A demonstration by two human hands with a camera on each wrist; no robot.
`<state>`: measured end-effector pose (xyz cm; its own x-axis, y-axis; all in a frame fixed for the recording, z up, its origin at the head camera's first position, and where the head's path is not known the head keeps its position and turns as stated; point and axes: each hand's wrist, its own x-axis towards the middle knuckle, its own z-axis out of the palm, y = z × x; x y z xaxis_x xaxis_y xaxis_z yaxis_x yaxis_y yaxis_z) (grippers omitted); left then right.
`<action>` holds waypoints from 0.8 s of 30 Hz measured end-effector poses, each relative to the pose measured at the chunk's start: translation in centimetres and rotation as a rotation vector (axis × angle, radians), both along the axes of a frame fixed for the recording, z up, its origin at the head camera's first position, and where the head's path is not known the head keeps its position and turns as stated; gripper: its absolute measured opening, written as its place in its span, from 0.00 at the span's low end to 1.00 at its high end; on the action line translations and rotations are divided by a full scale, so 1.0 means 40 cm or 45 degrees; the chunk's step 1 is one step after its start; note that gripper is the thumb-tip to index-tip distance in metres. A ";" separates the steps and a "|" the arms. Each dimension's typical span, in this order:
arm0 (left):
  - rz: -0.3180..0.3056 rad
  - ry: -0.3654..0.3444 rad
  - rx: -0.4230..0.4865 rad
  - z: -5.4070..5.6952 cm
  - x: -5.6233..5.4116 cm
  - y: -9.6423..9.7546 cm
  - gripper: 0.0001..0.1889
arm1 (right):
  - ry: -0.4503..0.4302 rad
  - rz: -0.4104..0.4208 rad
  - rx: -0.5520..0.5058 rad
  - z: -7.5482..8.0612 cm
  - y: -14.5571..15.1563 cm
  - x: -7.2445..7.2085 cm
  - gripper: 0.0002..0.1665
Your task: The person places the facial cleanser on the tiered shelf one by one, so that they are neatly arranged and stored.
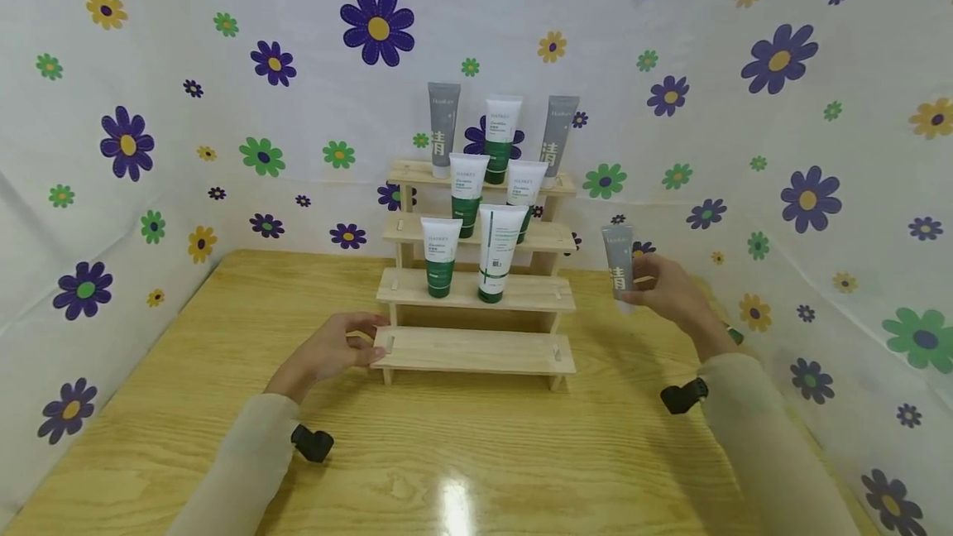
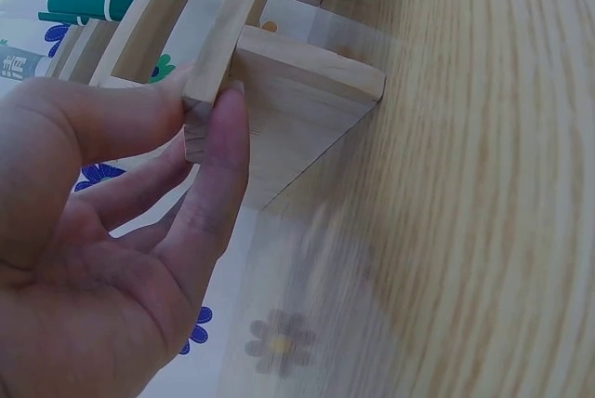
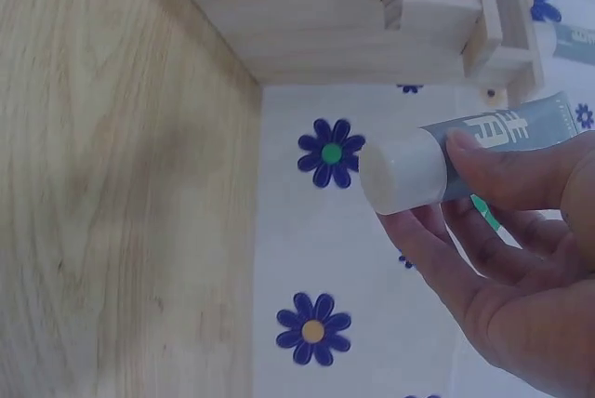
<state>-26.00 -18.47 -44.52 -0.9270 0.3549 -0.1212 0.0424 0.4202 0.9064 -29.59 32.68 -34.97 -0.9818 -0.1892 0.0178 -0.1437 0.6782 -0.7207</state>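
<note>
A stepped wooden display rack stands on the table. My left hand pinches the left end of its lowest shelf, thumb above and fingers beneath, as the left wrist view shows. To the right of the rack, my right hand holds a grey tube upright in the air, white cap down. In the right wrist view the thumb lies along the tube near its cap. Two grey tubes and a white-and-green tube stand on the top shelf; more white-and-green tubes stand on the two shelves below.
The wooden table spreads in front of the rack and to both sides. A white cloth printed with flowers hangs behind and on both sides. A small black device sits at each wrist.
</note>
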 end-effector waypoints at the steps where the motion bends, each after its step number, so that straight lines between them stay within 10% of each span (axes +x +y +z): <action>1: 0.006 -0.006 -0.001 -0.001 -0.001 0.000 0.28 | 0.001 0.001 -0.004 0.005 -0.009 0.000 0.33; 24: 0.001 0.013 -0.031 -0.009 -0.009 -0.005 0.28 | 0.088 0.041 -0.105 0.046 -0.121 -0.004 0.32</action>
